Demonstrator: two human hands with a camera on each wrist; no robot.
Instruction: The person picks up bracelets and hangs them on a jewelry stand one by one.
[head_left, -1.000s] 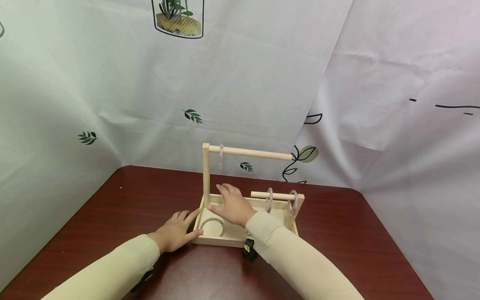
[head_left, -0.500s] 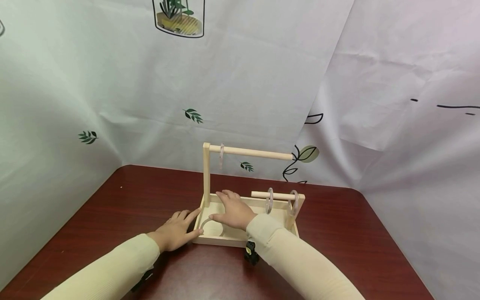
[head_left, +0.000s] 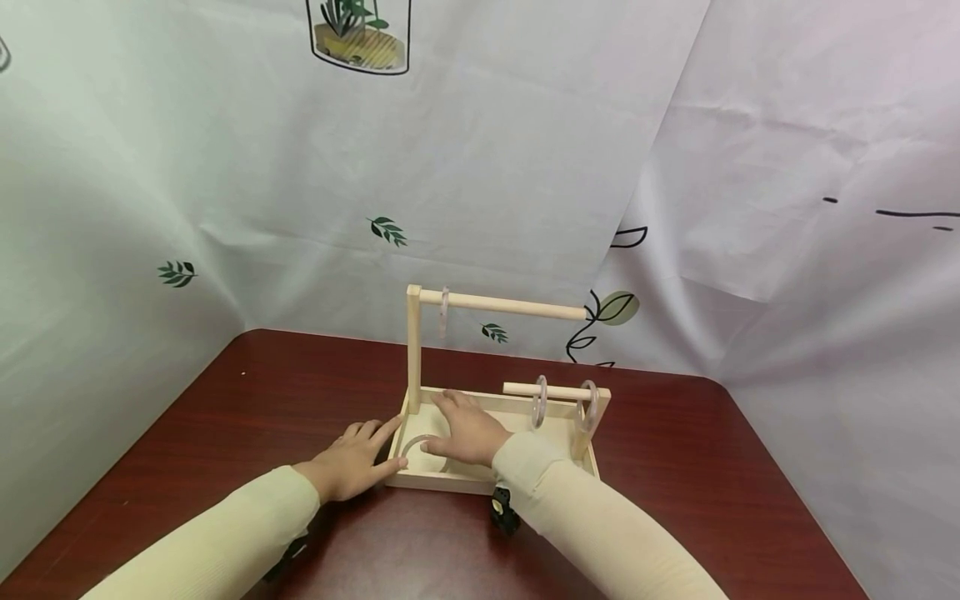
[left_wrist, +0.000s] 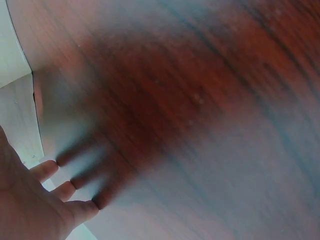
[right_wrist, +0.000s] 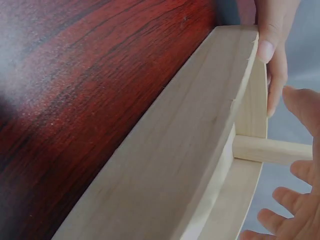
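A pale wooden tray (head_left: 442,482) carries an upper rod (head_left: 510,307) and a lower rod (head_left: 562,392). My left hand (head_left: 348,462) rests at its left end, thumb touching the front corner, fingers spread. In the right wrist view that thumb (right_wrist: 266,50) lies on the tray wall's corner. Over the tray floor hovers my right hand (head_left: 468,429), fingers extended, holding nothing visible. It partly hides a clear bangle (head_left: 417,438) lying flat in the tray. One bangle (head_left: 444,312) hangs on the upper rod; two hang on the lower, a left bangle (head_left: 544,400) and a right bangle (head_left: 596,402).
The tray stands on a dark red wooden table (head_left: 300,375). Behind and beside it hangs a white cloth (head_left: 525,167) with printed leaves. A small black device (head_left: 504,510) sits under my right wrist.
My right hand has lowered slightly toward the tray's front and now covers more of the lying bangle. The left hand stays in place; the hanging bangles have not moved.
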